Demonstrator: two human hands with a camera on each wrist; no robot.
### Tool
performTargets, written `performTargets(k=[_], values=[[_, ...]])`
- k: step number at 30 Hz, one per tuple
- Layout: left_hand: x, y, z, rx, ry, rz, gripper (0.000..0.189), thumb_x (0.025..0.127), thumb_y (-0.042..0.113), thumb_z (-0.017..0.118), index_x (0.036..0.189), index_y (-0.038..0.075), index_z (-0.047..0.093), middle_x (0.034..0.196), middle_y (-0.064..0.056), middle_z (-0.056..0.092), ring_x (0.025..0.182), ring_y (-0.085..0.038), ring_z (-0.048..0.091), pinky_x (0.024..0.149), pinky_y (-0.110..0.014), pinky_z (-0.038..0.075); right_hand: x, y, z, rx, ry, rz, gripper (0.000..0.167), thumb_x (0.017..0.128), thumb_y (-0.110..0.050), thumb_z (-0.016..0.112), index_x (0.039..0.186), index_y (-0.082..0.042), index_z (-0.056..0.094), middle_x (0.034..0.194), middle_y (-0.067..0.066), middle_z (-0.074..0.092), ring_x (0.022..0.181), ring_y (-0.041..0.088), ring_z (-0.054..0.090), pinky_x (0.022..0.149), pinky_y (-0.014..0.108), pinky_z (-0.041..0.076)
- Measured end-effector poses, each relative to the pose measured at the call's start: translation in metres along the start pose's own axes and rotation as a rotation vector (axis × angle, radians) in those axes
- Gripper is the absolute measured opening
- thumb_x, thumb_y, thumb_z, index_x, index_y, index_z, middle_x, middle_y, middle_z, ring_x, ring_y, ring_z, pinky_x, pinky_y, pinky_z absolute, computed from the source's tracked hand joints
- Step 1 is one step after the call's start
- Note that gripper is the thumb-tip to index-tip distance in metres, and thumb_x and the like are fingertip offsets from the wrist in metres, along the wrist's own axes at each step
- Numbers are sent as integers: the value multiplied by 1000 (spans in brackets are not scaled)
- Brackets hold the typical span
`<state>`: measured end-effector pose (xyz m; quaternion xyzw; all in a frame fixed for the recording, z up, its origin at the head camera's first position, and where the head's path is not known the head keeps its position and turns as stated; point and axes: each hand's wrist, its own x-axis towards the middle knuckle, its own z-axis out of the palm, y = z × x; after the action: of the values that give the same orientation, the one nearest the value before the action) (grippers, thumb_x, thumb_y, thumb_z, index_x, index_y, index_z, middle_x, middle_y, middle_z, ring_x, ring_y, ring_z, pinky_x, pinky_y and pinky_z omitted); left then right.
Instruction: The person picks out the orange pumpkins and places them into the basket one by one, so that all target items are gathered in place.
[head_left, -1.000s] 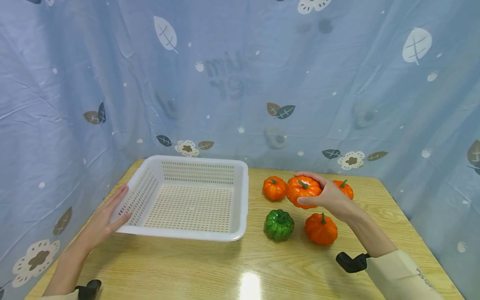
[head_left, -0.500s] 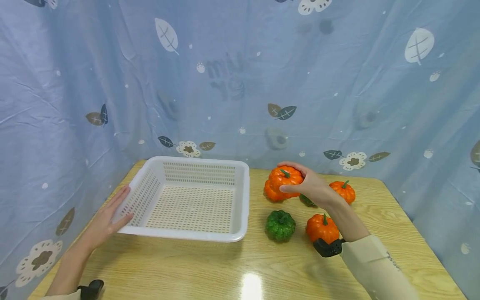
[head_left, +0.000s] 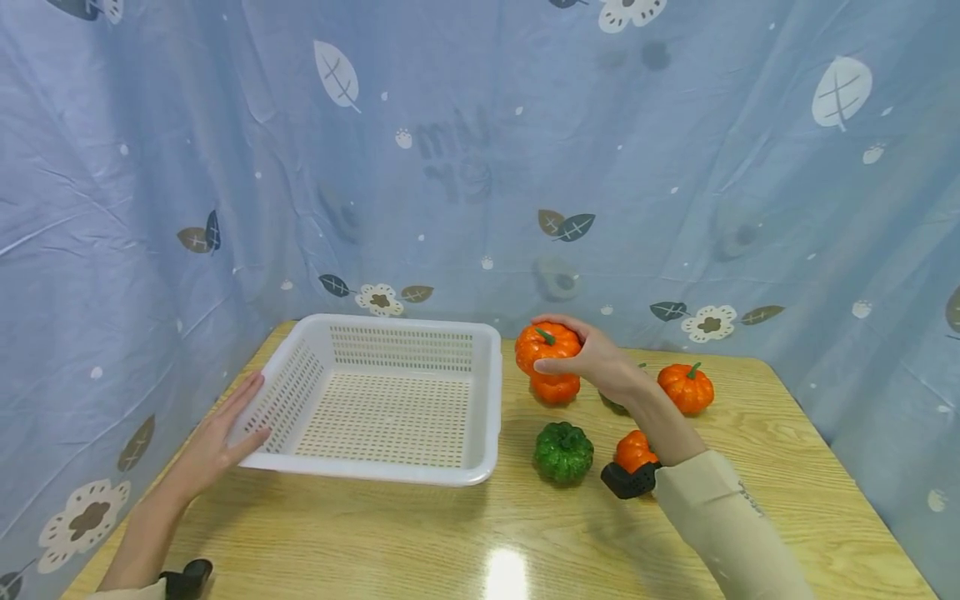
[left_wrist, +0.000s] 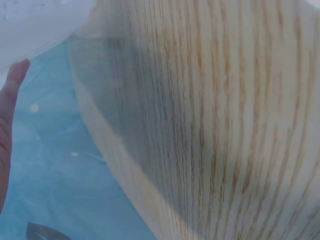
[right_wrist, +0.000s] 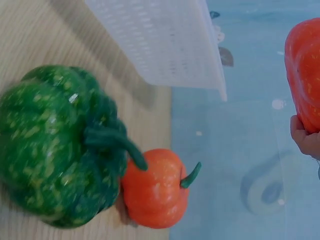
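My right hand (head_left: 592, 358) grips an orange pumpkin (head_left: 546, 346) with a green stem, held above the table near the basket's right side. At the edge of the right wrist view, that held pumpkin (right_wrist: 306, 75) shows with a fingertip under it. Behind and below it stands a smaller orange pumpkin (head_left: 555, 389), partly covered. My left hand (head_left: 213, 446), fingers extended and thumb spread, rests against the left end of a white plastic basket (head_left: 382, 475). Only one finger (left_wrist: 11, 100) at that rim shows in the left wrist view. Nothing lies inside the basket.
A speckled green pumpkin (head_left: 564, 454) stands right of the basket. Farther right are an orange pumpkin (head_left: 686, 388), another orange one (head_left: 634, 450) partly behind my sleeve, and a mostly hidden green one (head_left: 613, 404). A blue curtain (head_left: 480, 167) hangs around the wooden table (head_left: 390, 542).
My right hand has carried the orange pumpkin left and slightly up, toward the basket, in front of the smaller one. A green pumpkin behind my arm has come partly into sight. My left hand stays put.
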<state>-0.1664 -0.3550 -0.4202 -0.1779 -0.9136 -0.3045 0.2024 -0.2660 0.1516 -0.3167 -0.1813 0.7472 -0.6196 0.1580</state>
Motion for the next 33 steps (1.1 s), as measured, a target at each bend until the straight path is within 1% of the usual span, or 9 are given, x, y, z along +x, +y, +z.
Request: performTargets(k=[2, 4, 10, 15, 18, 23, 25, 28, 33], values=[[0, -1, 0, -12, -1, 16, 76, 85, 7, 66, 149, -2, 26, 157, -10, 19, 136, 6, 11, 100, -6, 7, 4, -2, 3, -7, 1, -4, 64, 80, -9, 75, 138, -15, 47, 130, 18, 50, 108, 31, 54, 85, 40, 51], [0, 0, -1, -24, 0, 28, 76, 84, 6, 66, 149, -3, 26, 156, -13, 20, 137, 5, 11, 101, -7, 8, 9, -4, 7, -2, -5, -8, 64, 80, -9, 75, 138, -15, 47, 129, 18, 51, 107, 31, 55, 84, 40, 51], [0, 0, -2, -22, 4, 31, 77, 83, 5, 67, 148, -3, 27, 156, -15, 19, 137, 5, 10, 101, -7, 8, 23, -13, 19, 73, -55, -26, 62, 82, -4, 71, 138, -11, 46, 129, 16, 50, 106, 29, 54, 82, 37, 52], [2, 0, -1, -15, 16, 43, 77, 82, 4, 68, 148, -3, 29, 155, -17, 23, 137, 3, 13, 101, -8, 9, 32, -19, 26, 109, -89, -57, 61, 83, 0, 68, 138, -7, 45, 128, 16, 51, 105, 28, 54, 83, 35, 52], [1, -1, -1, -23, 11, 39, 77, 82, 5, 67, 149, -1, 28, 154, -16, 24, 137, 1, 14, 101, -8, 9, 39, -20, 31, 112, -99, -57, 61, 83, 2, 68, 139, -6, 44, 127, 17, 52, 105, 29, 55, 83, 35, 52], [-1, -2, -1, -20, 7, 14, 77, 83, 7, 67, 150, 1, 28, 154, -17, 25, 136, 4, 14, 101, -8, 9, 51, -24, 39, 78, -77, -38, 60, 81, -3, 72, 136, -13, 50, 126, 15, 54, 105, 29, 56, 84, 36, 52], [-2, -1, -1, -22, 7, 8, 76, 83, 7, 67, 150, 2, 29, 154, -16, 25, 137, 2, 15, 102, -10, 9, 56, -26, 42, 61, -74, -36, 58, 81, -5, 73, 135, -15, 51, 126, 15, 54, 106, 30, 56, 84, 37, 52], [-2, -1, -1, -31, 2, 16, 77, 83, 6, 67, 150, 2, 29, 155, -14, 24, 138, -1, 15, 103, -11, 9, 63, -29, 48, 61, -80, -39, 59, 82, -4, 73, 136, -14, 50, 127, 15, 54, 106, 30, 55, 84, 37, 52], [1, -2, -1, -25, -8, 26, 77, 83, 6, 67, 150, 2, 29, 155, -17, 24, 139, -3, 15, 102, -9, 8, 75, -33, 58, 93, -98, -51, 61, 83, -2, 71, 138, -9, 47, 126, 15, 54, 106, 29, 55, 85, 36, 51]])
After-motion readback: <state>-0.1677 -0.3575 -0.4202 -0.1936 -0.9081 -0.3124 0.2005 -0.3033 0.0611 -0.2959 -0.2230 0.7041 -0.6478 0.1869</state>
